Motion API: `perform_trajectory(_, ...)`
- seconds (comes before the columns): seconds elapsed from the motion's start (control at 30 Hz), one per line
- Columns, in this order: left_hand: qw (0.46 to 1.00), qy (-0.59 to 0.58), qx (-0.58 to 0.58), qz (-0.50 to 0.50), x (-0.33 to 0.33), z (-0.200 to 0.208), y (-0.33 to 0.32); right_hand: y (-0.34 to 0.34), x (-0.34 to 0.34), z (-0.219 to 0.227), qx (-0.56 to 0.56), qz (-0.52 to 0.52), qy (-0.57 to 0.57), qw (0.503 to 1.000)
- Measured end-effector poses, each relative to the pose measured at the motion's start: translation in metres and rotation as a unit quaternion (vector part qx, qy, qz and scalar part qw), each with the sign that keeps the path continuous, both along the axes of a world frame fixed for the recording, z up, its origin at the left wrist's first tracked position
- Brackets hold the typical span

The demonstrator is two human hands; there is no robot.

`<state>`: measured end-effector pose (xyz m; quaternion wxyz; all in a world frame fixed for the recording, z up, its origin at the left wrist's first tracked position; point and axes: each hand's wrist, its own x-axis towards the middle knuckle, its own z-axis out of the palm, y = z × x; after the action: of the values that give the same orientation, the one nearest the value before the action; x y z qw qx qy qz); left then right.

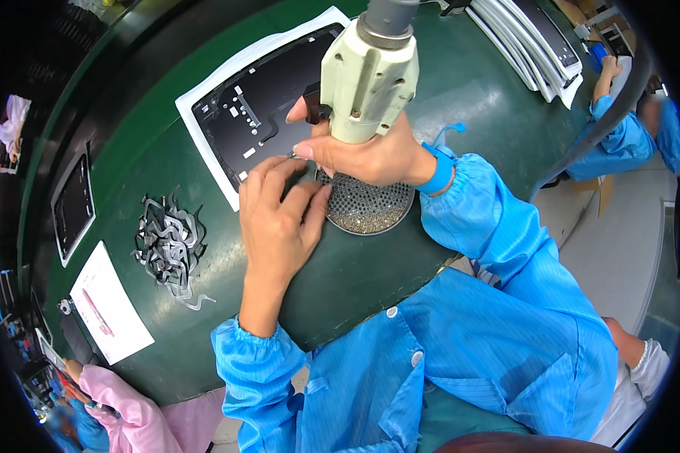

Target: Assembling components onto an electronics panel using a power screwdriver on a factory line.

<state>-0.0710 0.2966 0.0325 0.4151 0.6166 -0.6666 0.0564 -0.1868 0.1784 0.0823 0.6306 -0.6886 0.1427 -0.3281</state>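
Note:
In my right hand (363, 156) is a pale green electric screwdriver (370, 83), held upright over the near right edge of a black panel (279, 72). My left hand (279, 208) is beside its lower end, with fingers bent and fingertips close to my right thumb. Something small and metallic shows between the two hands, too small to make out. Thumb and index finger of my left hand lie over the rim of a round dish (370, 200). Small screws lie in the dish, some sitting in rows of holes. My right hand covers the screwdriver's tip.
A tangled pile of grey and black flat cables (170, 245) lies left on the green table (340, 279). Beyond it are a white sheet (109, 309) with a pen (98, 313) and another panel (74, 200). Stacked panels (529, 49) stand far right. Co-workers sit on both sides.

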Motion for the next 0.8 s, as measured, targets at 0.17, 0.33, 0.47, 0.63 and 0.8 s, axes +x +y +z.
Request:
perform_trajectory(0.17,0.996,-0.044,0.081,-0.002,-0.010,-0.002,0.006,-0.001,0.003,0.009,-0.035,-0.031,-0.058,0.997)
perform_trajectory(0.33,0.993,-0.041,0.104,-0.020,-0.020,-0.003,0.018,-0.013,0.020,0.024,-0.090,-0.059,-0.105,0.989)
perform_trajectory(0.47,0.992,-0.020,0.085,-0.094,-0.028,-0.003,0.028,-0.019,0.032,0.010,-0.068,-0.063,-0.085,0.992)
perform_trajectory(0.63,0.996,-0.031,0.079,0.021,-0.010,-0.005,0.011,-0.020,0.038,0.008,-0.077,-0.049,-0.060,0.994)
perform_trajectory(0.8,0.975,-0.070,0.184,0.100,0.002,-0.008,0.009,-0.021,0.038,0.006,-0.053,-0.039,-0.051,0.997)
